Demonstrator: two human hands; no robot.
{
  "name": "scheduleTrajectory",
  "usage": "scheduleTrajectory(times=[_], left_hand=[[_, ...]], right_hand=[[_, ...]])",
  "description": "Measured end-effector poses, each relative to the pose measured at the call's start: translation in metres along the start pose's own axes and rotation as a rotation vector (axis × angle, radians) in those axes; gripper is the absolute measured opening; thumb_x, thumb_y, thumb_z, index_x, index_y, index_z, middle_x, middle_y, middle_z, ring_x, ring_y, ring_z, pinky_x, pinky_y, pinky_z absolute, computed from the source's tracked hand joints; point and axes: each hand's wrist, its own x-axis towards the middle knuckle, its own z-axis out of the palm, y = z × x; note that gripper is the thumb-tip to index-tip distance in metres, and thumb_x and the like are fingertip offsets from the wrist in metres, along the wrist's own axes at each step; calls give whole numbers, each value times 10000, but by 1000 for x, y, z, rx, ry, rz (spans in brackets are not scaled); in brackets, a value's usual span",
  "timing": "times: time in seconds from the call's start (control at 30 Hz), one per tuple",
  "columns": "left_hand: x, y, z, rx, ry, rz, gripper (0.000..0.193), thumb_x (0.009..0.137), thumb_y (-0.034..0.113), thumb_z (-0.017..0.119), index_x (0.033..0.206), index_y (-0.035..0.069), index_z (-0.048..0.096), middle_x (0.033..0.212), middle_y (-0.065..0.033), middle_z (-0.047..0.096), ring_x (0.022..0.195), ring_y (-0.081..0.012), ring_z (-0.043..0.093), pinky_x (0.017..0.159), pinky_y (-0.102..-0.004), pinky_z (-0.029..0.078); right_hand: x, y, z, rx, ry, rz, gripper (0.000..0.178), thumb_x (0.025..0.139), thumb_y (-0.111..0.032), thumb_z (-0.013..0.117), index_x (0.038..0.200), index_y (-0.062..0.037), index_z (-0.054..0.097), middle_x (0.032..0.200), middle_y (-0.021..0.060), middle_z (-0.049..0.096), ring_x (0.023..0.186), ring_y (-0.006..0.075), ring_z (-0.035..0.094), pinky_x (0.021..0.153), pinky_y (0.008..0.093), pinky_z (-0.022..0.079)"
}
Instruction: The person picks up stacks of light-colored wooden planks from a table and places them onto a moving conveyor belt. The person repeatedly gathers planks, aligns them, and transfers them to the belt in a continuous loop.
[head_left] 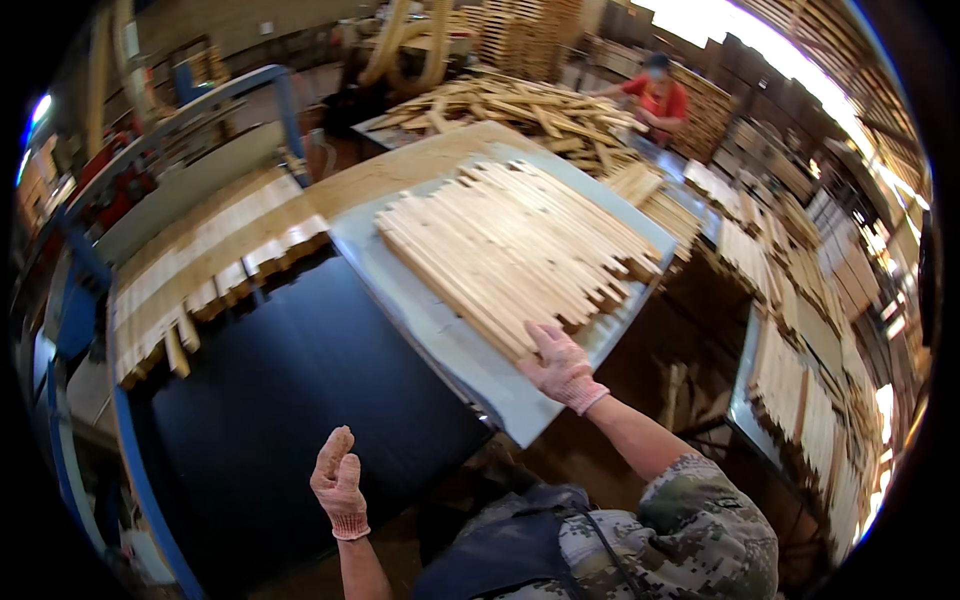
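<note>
My right hand (556, 366), in a pale pinkish work glove, lies against the near corner of a wide batch of wooden strips (510, 240). Its fingers are extended and apart, touching the strip ends rather than wrapped round them. The strips lie side by side on a pale blue-grey tabletop (470, 375), their near right ends uneven. My left hand (340, 485), gloved alike, hovers over the near edge of a dark flat surface (300, 370). It holds nothing, with its fingers raised and the thumb apart.
More wooden strips (215, 260) lie across the far end of the dark surface, beside a blue metal frame (180, 115). Behind the table rises a loose heap of strips (500, 105). A person in red (660, 100) stands beyond it. Benches with rows of strips (800, 400) run along the right.
</note>
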Motion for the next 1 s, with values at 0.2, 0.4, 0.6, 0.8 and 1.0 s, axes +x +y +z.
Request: scheduleTrajectory(times=[0.2, 0.4, 0.6, 0.8, 1.0], left_hand=[[6, -25, 91, 32, -68, -20, 507, 1032, 101, 682, 1508, -47, 591, 1480, -171, 669, 1374, -274, 638, 1205, -398, 467], [40, -36, 213, 47, -115, -63, 760, 1017, 53, 620, 1705, -1, 301, 1720, -256, 375, 1621, -335, 341, 1294, -429, 292], [103, -117, 260, 355, -10, -25, 721, 1049, 143, 627, 1676, -44, 326, 1738, -243, 352, 1619, -321, 339, 1289, -388, 295], [117, -119, 319, 725, -45, 23, 627, 1057, 219, 627, 1615, -2, 447, 1396, -241, 617, 1253, -370, 571, 1141, -452, 436], [109, -114, 329, 813, 21, 1, 707, 1004, 241, 665, 1625, -8, 438, 1466, -236, 609, 1306, -400, 514, 1184, -501, 389]], right_hand=[[-10, 56, -27, 443, 255, 178, 798, 879, -229, 853, 1583, -40, 530, 1427, 216, 620, 1193, 284, 688, 1008, 388, 586], [8, 201, -54, 298, 629, 166, 836, 910, -168, 798, 1613, 80, 420, 1496, 262, 571, 1393, 365, 597, 1162, 424, 496], [70, 296, -120, 88, 730, 233, 718, 939, -226, 770, 1534, 85, 515, 1442, 304, 639, 1362, 465, 585, 1172, 475, 464], [187, 421, -140, -160, 339, 433, 687, 1008, -370, 663, 1591, -46, 498, 1472, 255, 635, 1383, 452, 570, 1176, 469, 457], [254, 417, -134, 45, -97, 663, 638, 1005, -339, 634, 1602, -142, 521, 1503, 275, 619, 1354, 418, 631, 1135, 472, 495]])
